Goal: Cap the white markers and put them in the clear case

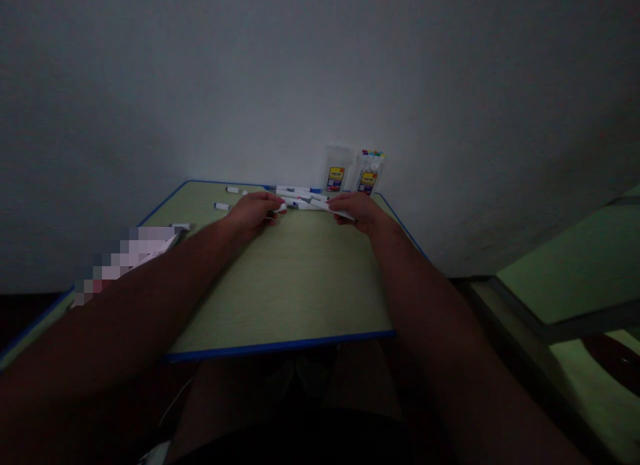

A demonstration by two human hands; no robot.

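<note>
Both my arms reach across a green desk (280, 285) with a blue edge. My left hand (253, 210) is closed, pinching the end of a white marker (279, 209). My right hand (357, 208) is closed round another white marker (336, 212) that slants down to the right. Between and behind the hands lie several white markers (300, 197) in a loose pile. Two more markers (223, 205) lie apart to the left of my left hand.
Two clear marker packs (335, 171) (369, 171) stand against the white wall at the desk's far right corner. A blurred paper (135, 251) lies on the desk's left side. Another green desk (575, 271) stands to the right.
</note>
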